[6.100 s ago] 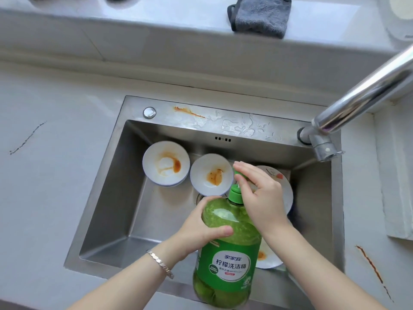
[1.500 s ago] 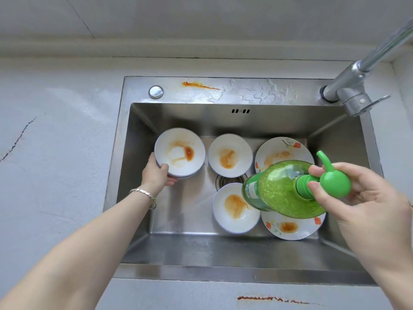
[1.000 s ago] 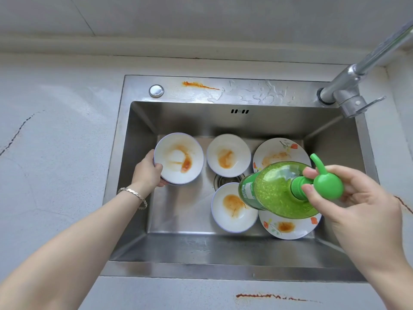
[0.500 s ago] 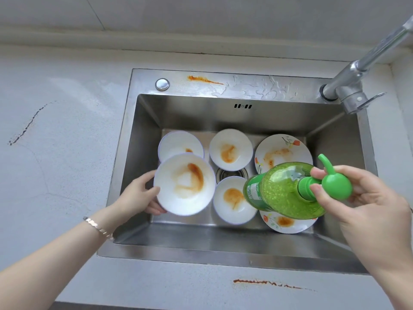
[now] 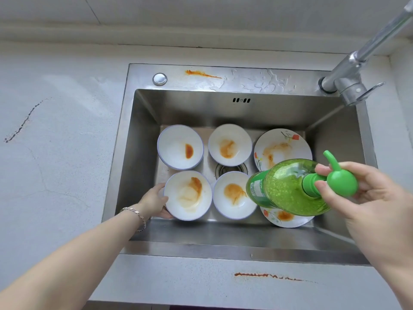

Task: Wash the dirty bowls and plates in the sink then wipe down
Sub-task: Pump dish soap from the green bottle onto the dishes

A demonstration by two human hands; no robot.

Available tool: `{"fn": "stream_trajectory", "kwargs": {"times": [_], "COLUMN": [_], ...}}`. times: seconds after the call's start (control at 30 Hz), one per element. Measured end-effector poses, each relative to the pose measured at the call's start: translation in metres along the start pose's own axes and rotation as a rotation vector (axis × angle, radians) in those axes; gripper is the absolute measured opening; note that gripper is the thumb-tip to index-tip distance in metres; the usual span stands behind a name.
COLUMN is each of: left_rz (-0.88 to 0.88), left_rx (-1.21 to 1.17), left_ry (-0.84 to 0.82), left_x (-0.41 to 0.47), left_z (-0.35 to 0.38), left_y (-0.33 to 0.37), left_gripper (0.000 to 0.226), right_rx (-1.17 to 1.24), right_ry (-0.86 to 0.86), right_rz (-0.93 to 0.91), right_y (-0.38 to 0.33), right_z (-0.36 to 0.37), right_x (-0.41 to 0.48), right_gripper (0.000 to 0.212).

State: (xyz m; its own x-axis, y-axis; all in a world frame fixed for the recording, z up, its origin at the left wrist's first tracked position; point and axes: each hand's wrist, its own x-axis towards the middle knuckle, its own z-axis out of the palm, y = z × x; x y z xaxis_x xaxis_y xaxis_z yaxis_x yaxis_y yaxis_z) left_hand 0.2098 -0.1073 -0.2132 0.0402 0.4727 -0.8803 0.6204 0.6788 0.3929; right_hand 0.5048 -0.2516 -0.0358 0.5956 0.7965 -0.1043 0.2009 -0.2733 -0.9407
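Observation:
Several white bowls smeared with orange sauce lie in the steel sink [image 5: 143,139]. My left hand [image 5: 154,201] grips the rim of the near-left bowl [image 5: 188,195], which rests on the sink floor. Beside it is another bowl [image 5: 233,194]; two more bowls [image 5: 180,146] [image 5: 230,144] sit at the back. A flowered plate [image 5: 282,146] lies at the back right, and a second plate [image 5: 283,217] is partly hidden under the green detergent bottle [image 5: 288,186]. My right hand [image 5: 368,193] holds that bottle by its pump neck, tilted on its side over the sink's right half.
The chrome faucet [image 5: 350,79] rises at the sink's back right corner. The drain [image 5: 231,170] sits between the bowls. Orange streaks mark the sink's back ledge [image 5: 202,73] and the front counter [image 5: 266,275]. A dark streak crosses the left counter [image 5: 22,123].
My left hand lifted the top bowl off the back-left stack and set it down at the near left of the sink. The bottle stayed tilted in my right hand.

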Motion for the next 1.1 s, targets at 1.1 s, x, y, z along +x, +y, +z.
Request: {"fn": "stream_trajectory", "kwargs": {"times": [1.1], "left_rz": [0.314], "left_rx": [-0.208], "left_ry": [0.089], "left_x": [-0.026], "left_z": [0.03], "left_y": [0.046], "left_gripper": [0.038], "right_rx": [-0.065], "right_ry": [0.1], "right_rz": [0.084], "right_y": [0.001], "right_z": [-0.009], "right_x": [0.009], "right_gripper": [0.068]}}
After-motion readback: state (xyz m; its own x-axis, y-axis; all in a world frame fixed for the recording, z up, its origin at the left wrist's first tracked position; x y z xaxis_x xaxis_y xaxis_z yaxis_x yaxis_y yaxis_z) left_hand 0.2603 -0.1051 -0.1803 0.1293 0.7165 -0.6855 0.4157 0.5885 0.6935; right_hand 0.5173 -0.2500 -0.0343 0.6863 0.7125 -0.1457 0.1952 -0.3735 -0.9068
